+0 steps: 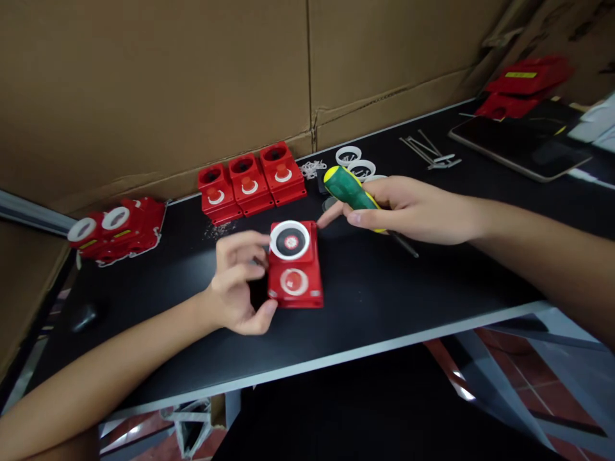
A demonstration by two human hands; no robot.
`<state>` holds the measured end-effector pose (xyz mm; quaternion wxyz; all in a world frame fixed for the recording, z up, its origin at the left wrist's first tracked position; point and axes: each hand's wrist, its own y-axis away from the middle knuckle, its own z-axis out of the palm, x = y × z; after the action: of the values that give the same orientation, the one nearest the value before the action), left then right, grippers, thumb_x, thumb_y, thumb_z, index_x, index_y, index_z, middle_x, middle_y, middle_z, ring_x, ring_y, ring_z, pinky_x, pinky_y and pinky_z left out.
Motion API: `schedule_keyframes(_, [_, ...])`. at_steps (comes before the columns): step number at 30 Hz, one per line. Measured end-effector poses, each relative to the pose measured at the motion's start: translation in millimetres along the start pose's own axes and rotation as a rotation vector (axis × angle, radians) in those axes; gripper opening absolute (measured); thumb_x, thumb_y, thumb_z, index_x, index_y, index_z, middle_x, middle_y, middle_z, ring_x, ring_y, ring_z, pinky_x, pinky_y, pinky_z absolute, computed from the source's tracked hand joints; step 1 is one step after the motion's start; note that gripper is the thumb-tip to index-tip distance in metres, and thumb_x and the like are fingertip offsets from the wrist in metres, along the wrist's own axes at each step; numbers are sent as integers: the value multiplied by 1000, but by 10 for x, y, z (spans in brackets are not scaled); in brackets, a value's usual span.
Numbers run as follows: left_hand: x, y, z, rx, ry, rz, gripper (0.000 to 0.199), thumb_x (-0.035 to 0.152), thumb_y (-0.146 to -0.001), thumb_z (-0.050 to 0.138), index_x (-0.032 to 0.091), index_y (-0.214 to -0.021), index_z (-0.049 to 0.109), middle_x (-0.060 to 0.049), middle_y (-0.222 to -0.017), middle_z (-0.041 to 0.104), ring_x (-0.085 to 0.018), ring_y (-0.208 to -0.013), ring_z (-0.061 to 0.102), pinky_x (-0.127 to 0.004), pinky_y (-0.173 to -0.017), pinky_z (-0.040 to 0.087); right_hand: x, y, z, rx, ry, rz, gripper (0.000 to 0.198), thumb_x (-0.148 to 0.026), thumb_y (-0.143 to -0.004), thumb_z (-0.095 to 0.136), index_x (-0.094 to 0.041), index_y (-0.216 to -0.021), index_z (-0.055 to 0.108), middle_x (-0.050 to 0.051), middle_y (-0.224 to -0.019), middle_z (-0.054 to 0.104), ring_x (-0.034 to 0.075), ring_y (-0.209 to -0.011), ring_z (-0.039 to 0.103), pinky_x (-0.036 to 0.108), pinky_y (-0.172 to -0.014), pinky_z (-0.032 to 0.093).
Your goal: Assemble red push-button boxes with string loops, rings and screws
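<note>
On the black table in front of me lies a red alarm box (300, 269) with a white ring around a dark round speaker and a clear dome below it. My left hand (240, 282) is curled at its left side, the forefinger by the white ring and the thumb at the lower corner. A green and yellow screwdriver (353, 190) is gripped in my right hand (408, 208), its handle pointing up-left and its dark shaft down-right. The right forefinger reaches to the box's upper right corner.
Three red boxes (247, 182) without rings stand along the cardboard wall (192, 83). Red housings with white rings (120, 230) lie at left. White rings holding screws (348, 155), long metal pieces (430, 152) and a dark tablet-like slab (519, 147) are behind my right hand.
</note>
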<state>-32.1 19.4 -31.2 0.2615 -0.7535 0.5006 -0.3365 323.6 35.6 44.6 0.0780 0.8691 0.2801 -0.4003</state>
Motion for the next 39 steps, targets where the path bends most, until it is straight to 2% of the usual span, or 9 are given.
schedule_keyframes(3, [42, 74, -56, -106, 98, 293, 61, 31, -73, 92, 38, -118, 53, -6, -136, 75, -25, -91, 80, -42, -69, 70, -45, 36, 34, -63, -145, -5, 57, -58, -109, 64, -19, -147, 82, 4, -93, 68, 19, -90, 63, 33, -82, 49])
schedule_keyframes(5, [51, 73, -74, -104, 26, 404, 55, 21, -70, 94, 37, -109, 59, -2, -126, 82, -23, -84, 78, -41, -68, 70, -77, 58, 25, -30, -143, -2, 54, -58, -108, 65, -20, -142, 84, 5, -97, 70, 19, -90, 63, 33, -82, 49])
schedule_keyframes(9, [35, -30, -60, -53, -115, 194, 55, 37, -81, 94, 38, -127, 64, -9, -132, 81, -30, -102, 83, -50, -80, 73, -131, 62, 20, 93, -114, -5, 41, -61, -105, 67, -23, -104, 84, 5, -96, 73, 20, -88, 65, 35, -82, 52])
schedule_keyframes(12, [40, -126, -60, -178, -74, 189, 74, 39, -80, 99, 41, -145, 63, -15, -170, 63, -39, -138, 77, -58, -100, 72, -163, 48, 59, 252, -194, -54, 45, -64, -103, 70, -23, -85, 66, 5, -89, 71, 20, -84, 65, 36, -81, 53])
schedule_keyframes(15, [72, -209, -85, -354, -23, 220, 78, 29, -81, 101, 46, -151, 68, -14, -190, 40, -44, -156, 66, -62, -114, 68, -210, 57, 105, 406, -269, -57, 44, -60, -103, 72, -25, -82, 56, 2, -79, 61, 17, -73, 57, 35, -73, 49])
schedule_keyframes(22, [137, -363, -148, -558, 14, 161, 73, 19, -92, 90, 46, -156, 69, -17, -184, 48, -43, -159, 64, -60, -116, 68, -286, 140, 121, 554, -172, -81, 43, -64, -108, 63, -26, -88, 54, 5, -89, 68, 21, -83, 63, 40, -84, 56])
schedule_keyframes(29, [104, -320, -124, -518, 22, 180, 73, 14, -91, 83, 42, -157, 68, -19, -182, 47, -42, -155, 65, -56, -112, 69, -243, 102, 57, 365, -22, -186, 29, -43, -110, 58, -25, -88, 59, 3, -89, 69, 19, -82, 63, 37, -84, 49])
schedule_keyframes(34, [61, -194, -110, -473, -17, 164, 88, 14, -84, 83, 51, -161, 63, -13, -175, 49, -39, -146, 68, -52, -108, 70, -294, 117, 37, 386, -109, -141, 23, -39, -108, 59, -25, -91, 59, 4, -90, 69, 20, -83, 69, 38, -86, 56])
schedule_keyframes(39, [71, -204, -122, -416, -17, 175, 76, 12, -84, 83, 42, -152, 70, -14, -165, 50, -37, -142, 68, -50, -104, 72, -198, 118, 45, 446, -31, -222, 25, -45, -111, 65, -23, -99, 66, 7, -99, 73, 22, -94, 72, 39, -87, 58])
